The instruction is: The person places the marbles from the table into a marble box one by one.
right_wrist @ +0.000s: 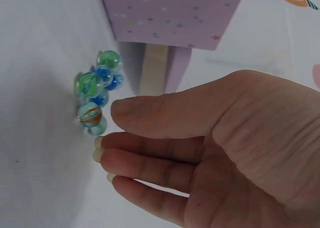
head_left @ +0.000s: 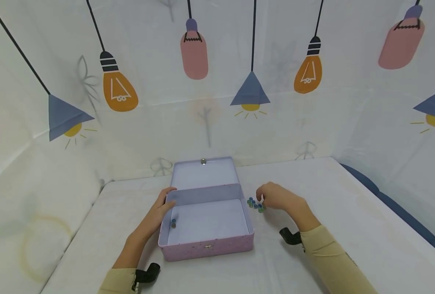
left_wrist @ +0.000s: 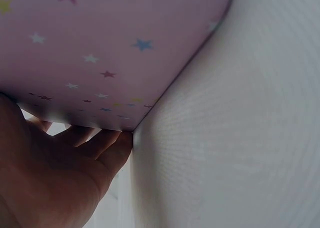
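Observation:
A lilac tin box (head_left: 206, 247), printed with small stars, lies with its hinged lid (head_left: 204, 173) raised at the back. My left hand (head_left: 158, 214) holds the box's left wall near the far corner, thumb over the rim and fingers outside. Two marbles (head_left: 173, 223), one blue and one brownish, rest inside against the left wall. Outside the right wall sits a cluster of glass marbles (right_wrist: 95, 87), green, blue and one orange-striped. Right beside them is my right hand (right_wrist: 165, 138), thumb and fingertips apart at the orange-striped marble (right_wrist: 90, 114), with nothing between them.
A white cloth (head_left: 129, 204) covers the table. Behind it hangs a white curtain (head_left: 217, 122) printed with lamps and bulbs. Dark blue material (head_left: 397, 208) shows along the table's right edge. Each wrist wears a black camera mount (head_left: 290, 236).

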Motion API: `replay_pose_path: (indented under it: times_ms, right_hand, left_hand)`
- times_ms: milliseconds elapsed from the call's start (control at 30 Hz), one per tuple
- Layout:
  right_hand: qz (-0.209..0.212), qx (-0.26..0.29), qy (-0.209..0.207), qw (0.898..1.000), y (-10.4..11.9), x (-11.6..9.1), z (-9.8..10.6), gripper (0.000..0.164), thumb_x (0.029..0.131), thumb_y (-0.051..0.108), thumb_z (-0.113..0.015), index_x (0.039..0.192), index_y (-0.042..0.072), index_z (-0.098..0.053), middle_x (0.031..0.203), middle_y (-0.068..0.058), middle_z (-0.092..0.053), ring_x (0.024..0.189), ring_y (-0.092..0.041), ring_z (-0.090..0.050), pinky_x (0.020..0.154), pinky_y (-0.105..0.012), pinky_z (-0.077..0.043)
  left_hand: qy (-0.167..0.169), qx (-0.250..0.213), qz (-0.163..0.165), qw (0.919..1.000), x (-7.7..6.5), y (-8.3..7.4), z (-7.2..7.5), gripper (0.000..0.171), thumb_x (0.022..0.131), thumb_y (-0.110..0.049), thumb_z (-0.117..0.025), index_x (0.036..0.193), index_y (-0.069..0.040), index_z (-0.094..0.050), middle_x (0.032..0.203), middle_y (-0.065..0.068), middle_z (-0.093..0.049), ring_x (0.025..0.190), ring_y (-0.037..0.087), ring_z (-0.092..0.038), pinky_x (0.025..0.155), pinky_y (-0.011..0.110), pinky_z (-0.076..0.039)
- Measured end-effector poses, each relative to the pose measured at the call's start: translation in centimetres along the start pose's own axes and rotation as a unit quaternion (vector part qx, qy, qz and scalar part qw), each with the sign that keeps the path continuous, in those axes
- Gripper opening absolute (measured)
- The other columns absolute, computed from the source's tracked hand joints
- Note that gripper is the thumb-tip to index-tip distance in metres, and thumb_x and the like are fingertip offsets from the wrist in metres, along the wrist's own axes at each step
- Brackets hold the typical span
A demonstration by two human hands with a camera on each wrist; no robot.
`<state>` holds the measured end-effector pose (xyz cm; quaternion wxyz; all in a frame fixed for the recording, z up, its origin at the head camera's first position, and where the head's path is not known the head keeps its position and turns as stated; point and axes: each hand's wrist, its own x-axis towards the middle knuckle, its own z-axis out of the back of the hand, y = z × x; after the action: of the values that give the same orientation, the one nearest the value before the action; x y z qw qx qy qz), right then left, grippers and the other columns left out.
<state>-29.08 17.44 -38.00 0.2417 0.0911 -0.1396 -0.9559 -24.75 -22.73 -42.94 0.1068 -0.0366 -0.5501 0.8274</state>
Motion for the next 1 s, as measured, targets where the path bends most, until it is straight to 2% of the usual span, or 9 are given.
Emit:
replay_pose_path:
  times_ms: [233, 400, 633, 833, 1000]
  right_hand:
    - [-0.006, 0.004, 0.002, 1.0, -0.4, 0.2, -0.7, 0.023, 0.08, -0.009, -0.059, 0.091, 0.005, -0.073, 0.089, -0.006, -0.07, 0.079, -0.016, -0.058, 0.069, -0.031, -0.051]
    - [-0.007, 0.008, 0.002, 1.0, -0.7, 0.5, -0.9, 0.023, 0.082, -0.008, -0.058, 0.092, 0.006, -0.073, 0.09, -0.006, -0.07, 0.079, -0.016, -0.058, 0.069, -0.032, -0.052]
    - [0.002, 0.008, -0.009, 1.0, -1.3, 0.9, -1.1, 0.025, 0.083, -0.006, -0.055, 0.094, 0.005, -0.074, 0.096, -0.008, -0.073, 0.085, -0.017, -0.06, 0.076, -0.035, -0.053]
    - [0.013, 0.005, -0.019, 1.0, -1.4, 0.9, -1.1, 0.022, 0.085, -0.005, -0.055, 0.093, 0.004, -0.074, 0.095, -0.008, -0.072, 0.082, -0.017, -0.057, 0.072, -0.033, -0.051]
    - [0.002, -0.001, -0.021, 1.0, -1.5, 1.0, -1.3, 0.021, 0.086, -0.005, -0.055, 0.091, 0.005, -0.073, 0.093, -0.007, -0.072, 0.08, -0.017, -0.056, 0.072, -0.032, -0.051]
  left_hand:
    - [0.008, -0.017, 0.001, 0.9998, -0.1, 0.1, -0.1, 0.047, 0.106, -0.027, -0.04, 0.151, -0.017, -0.026, 0.165, 0.013, -0.017, 0.155, 0.035, -0.009, 0.123, 0.062, -0.009]
    - [0.004, -0.015, -0.002, 0.9999, 0.0, 0.0, -0.1, 0.047, 0.106, -0.025, -0.04, 0.15, -0.017, -0.027, 0.165, 0.014, -0.017, 0.155, 0.035, -0.008, 0.123, 0.062, -0.008]
    - [0.002, -0.012, -0.005, 0.9999, 0.1, 0.0, 0.0, 0.047, 0.106, -0.024, -0.04, 0.15, -0.016, -0.027, 0.165, 0.013, -0.018, 0.155, 0.035, -0.008, 0.123, 0.062, -0.008]
    - [0.004, -0.014, -0.003, 0.9999, 0.2, -0.1, 0.0, 0.047, 0.106, -0.025, -0.039, 0.15, -0.017, -0.026, 0.165, 0.013, -0.017, 0.155, 0.035, -0.007, 0.123, 0.062, -0.007]
    - [0.004, -0.018, -0.006, 0.9998, 0.2, 0.0, 0.0, 0.046, 0.106, -0.023, -0.04, 0.15, -0.015, -0.027, 0.164, 0.015, -0.018, 0.155, 0.036, -0.008, 0.123, 0.061, -0.007]
